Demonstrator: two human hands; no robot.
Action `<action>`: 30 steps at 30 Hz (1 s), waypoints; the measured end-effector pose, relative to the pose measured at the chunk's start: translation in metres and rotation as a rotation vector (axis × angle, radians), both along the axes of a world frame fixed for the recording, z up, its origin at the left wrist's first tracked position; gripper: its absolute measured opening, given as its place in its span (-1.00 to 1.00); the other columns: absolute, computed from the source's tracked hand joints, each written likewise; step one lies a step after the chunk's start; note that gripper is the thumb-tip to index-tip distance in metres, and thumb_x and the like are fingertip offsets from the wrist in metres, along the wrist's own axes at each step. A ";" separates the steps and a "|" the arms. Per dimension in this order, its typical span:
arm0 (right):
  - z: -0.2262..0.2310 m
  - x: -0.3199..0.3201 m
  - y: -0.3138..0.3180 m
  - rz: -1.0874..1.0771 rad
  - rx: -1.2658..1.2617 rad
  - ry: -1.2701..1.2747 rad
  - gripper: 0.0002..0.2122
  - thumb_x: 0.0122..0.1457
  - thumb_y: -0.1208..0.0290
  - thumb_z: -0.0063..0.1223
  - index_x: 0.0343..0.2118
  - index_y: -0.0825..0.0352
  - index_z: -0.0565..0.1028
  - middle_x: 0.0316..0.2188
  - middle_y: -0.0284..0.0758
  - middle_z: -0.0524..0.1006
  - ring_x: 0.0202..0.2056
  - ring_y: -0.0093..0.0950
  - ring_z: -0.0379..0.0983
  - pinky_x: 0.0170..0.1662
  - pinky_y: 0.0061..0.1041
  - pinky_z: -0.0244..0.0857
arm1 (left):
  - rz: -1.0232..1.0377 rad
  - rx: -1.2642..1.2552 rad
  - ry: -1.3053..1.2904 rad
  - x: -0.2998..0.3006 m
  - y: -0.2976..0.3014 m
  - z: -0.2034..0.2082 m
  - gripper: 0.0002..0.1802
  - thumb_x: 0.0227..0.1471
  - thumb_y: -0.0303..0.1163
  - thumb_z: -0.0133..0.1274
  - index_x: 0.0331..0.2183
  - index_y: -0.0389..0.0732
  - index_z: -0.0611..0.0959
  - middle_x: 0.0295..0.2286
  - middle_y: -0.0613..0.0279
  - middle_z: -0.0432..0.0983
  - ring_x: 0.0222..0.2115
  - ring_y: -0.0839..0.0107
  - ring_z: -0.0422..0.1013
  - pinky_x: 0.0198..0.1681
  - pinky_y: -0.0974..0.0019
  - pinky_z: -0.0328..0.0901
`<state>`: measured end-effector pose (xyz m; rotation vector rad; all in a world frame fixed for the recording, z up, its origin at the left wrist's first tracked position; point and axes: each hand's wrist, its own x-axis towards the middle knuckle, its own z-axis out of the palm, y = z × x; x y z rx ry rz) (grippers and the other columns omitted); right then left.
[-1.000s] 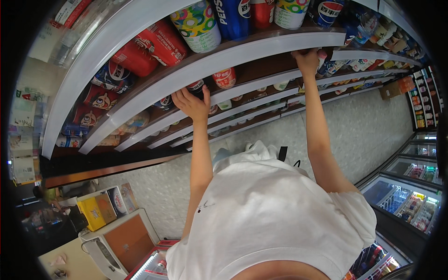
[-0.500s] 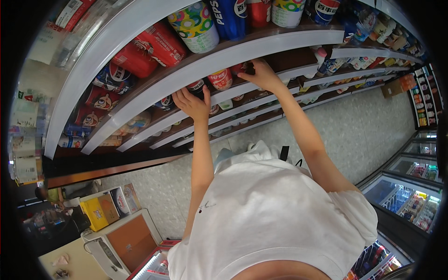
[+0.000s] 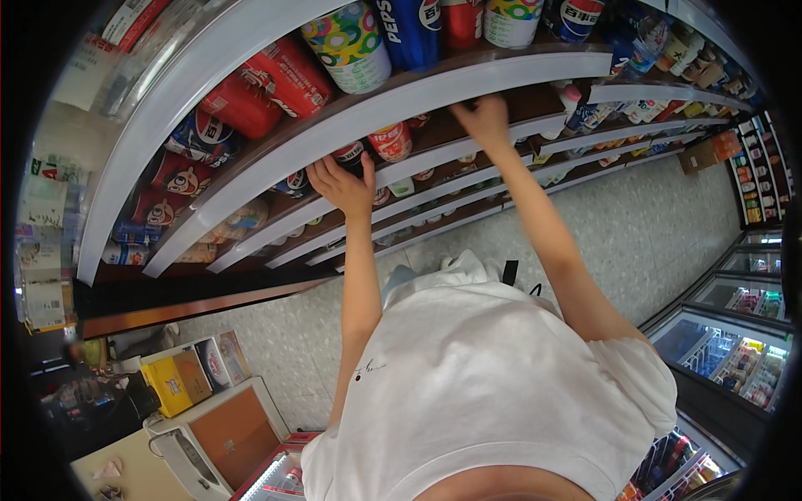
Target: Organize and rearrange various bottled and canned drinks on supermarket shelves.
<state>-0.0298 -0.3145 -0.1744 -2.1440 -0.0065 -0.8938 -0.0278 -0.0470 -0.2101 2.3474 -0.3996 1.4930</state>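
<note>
My left hand (image 3: 344, 185) rests at the front edge of a drinks shelf with its fingers apart, in front of a dark can (image 3: 349, 154). It grips nothing that I can see. To its right stands a red and white can (image 3: 390, 142), just behind the shelf's light grey edge strip. My right hand (image 3: 488, 123) reaches in over the bare brown stretch of the same shelf (image 3: 535, 104), to the right of that can. Motion smears its fingers, and their tips lie partly in shadow. A blue and dark can (image 3: 292, 183) is left of my left hand.
The shelf above holds red can packs (image 3: 292, 79), a colourful patterned can (image 3: 351, 50) and a blue can (image 3: 409, 33). More stocked shelves run below. Glass-topped freezers (image 3: 718, 355) stand at right; boxes (image 3: 175, 380) and a printer-like machine (image 3: 188, 451) are at lower left.
My right hand has moved a little right and deeper into the shelf, away from the red cans, and its fingers have straightened somewhat. My left hand has stayed in place.
</note>
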 end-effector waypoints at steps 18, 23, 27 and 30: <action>-0.046 0.077 -0.139 -0.363 -0.440 -0.384 -0.76 -0.13 0.30 0.24 -0.40 0.30 0.55 -0.45 -0.19 0.55 -0.34 -0.11 0.47 -0.24 -0.24 0.32 | -0.013 0.000 -0.011 0.001 -0.001 -0.001 -0.17 -0.05 -0.09 0.12 0.08 -0.48 0.24 0.04 -0.24 0.18 0.09 -0.14 0.09 0.12 -0.05 0.02; -0.027 0.056 -0.120 -0.382 -0.506 -0.326 -0.77 -0.13 0.29 0.24 -0.41 0.29 0.55 -0.45 -0.19 0.55 -0.33 -0.12 0.47 -0.23 -0.26 0.32 | 0.004 0.008 -0.011 0.000 0.001 -0.001 -0.17 -0.05 -0.08 0.12 0.07 -0.49 0.25 0.03 -0.25 0.19 0.09 -0.14 0.09 0.12 -0.05 0.02; 0.009 -0.001 -0.052 -0.053 0.066 -0.088 -0.62 -0.22 0.22 0.34 -0.36 0.34 0.53 -0.43 -0.17 0.56 -0.30 -0.12 0.48 -0.13 -0.27 0.31 | -0.005 0.006 -0.020 0.001 0.004 -0.004 -0.18 -0.05 -0.08 0.12 0.06 -0.50 0.25 0.03 -0.25 0.19 0.09 -0.14 0.09 0.12 -0.05 0.01; 0.018 -0.021 -0.016 0.020 0.026 -0.024 -0.37 -0.25 0.10 0.39 -0.16 0.44 0.40 -0.26 -0.04 0.49 -0.17 -0.06 0.41 -0.09 -0.22 0.28 | -0.006 0.007 -0.017 -0.001 0.004 -0.002 -0.18 -0.05 -0.08 0.11 0.06 -0.50 0.25 0.03 -0.26 0.19 0.09 -0.14 0.09 0.12 -0.04 0.01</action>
